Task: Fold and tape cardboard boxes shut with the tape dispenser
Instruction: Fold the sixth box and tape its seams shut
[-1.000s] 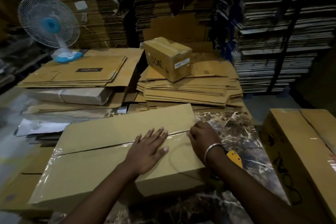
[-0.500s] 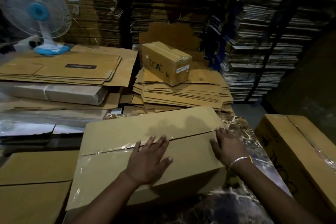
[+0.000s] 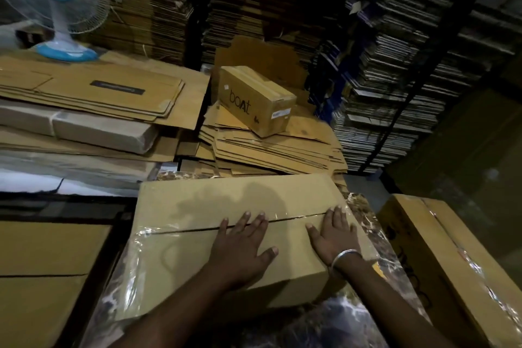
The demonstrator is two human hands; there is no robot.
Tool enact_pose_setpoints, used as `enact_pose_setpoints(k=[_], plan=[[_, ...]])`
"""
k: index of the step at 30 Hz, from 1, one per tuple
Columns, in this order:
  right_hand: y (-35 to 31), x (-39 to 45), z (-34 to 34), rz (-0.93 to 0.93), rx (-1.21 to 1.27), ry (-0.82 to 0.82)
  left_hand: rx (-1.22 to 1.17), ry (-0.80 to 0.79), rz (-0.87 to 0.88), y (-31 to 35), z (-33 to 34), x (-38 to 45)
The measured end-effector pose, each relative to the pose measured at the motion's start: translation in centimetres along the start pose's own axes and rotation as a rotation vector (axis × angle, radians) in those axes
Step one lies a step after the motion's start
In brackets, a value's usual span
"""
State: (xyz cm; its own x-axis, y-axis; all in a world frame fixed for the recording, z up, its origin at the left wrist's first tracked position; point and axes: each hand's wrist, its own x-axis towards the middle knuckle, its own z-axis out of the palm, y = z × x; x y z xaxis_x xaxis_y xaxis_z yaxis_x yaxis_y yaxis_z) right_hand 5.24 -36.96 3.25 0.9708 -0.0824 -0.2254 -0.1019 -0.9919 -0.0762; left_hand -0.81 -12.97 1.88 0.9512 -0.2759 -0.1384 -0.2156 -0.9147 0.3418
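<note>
A closed cardboard box (image 3: 234,223) lies in the lower middle of the frame on a dark marbled tabletop (image 3: 364,209) that shines under a clear wrinkled film. Both hands rest flat on the box's top, fingers spread and gripping nothing: the left hand (image 3: 243,248) covers the middle of the seam (image 3: 180,231) where the two flaps meet, and the right hand (image 3: 336,234), with a silver bangle (image 3: 346,256) at the wrist, lies at the seam's right end near the box's edge. Clear tape (image 3: 147,232) glints along the left part of the seam. A bit of yellow shows just below the right wrist, too little to tell what it is. To the right stands another taped box (image 3: 440,257), partly cut off by the frame. In the lower left sits a further box (image 3: 42,268). Behind, in the centre, a small box printed "boAt" (image 3: 254,99) rests tilted on a pile of flattened cartons (image 3: 271,147). At left, more flat cartons (image 3: 93,93) are stacked, with a white and blue fan (image 3: 56,5) standing on them in the upper left. The background is dim, filled with tall stacks of flat cardboard (image 3: 395,65).
</note>
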Motion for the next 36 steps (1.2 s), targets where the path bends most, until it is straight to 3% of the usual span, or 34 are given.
enact_pose_setpoints(k=[10, 14, 17, 19, 24, 33, 36], plan=[[-7.8, -4.5, 2.0, -0.13, -0.012, 0.034, -0.01, 0.008, 0.005, -0.7, -0.4, -0.5], [-7.4, -4.7, 2.0, -0.153, 0.054, 0.118, -0.07, -0.034, 0.048, -1.1, -2.2, -1.2], [-7.1, -4.9, 2.4, -0.189, 0.096, 0.183, -0.13, 0.063, 0.022, -2.6, -3.8, -2.8], [-7.1, -5.0, 2.6, -0.214, 0.128, 0.248, -0.094, 0.132, -0.018, -4.5, -4.8, -4.0], [-7.3, -4.6, 3.2, -0.318, 0.097, 0.443, 0.056, 0.05, -0.083, -9.5, -5.3, -6.9], [-12.3, -6.1, 3.5, -0.394, 0.17, 0.436, 0.111, 0.042, -0.105, -10.4, -3.6, -7.2], [-15.6, -7.7, 4.2, -0.492, 0.134, 0.415, -0.024, 0.096, -0.058, -10.7, -3.7, -7.3]])
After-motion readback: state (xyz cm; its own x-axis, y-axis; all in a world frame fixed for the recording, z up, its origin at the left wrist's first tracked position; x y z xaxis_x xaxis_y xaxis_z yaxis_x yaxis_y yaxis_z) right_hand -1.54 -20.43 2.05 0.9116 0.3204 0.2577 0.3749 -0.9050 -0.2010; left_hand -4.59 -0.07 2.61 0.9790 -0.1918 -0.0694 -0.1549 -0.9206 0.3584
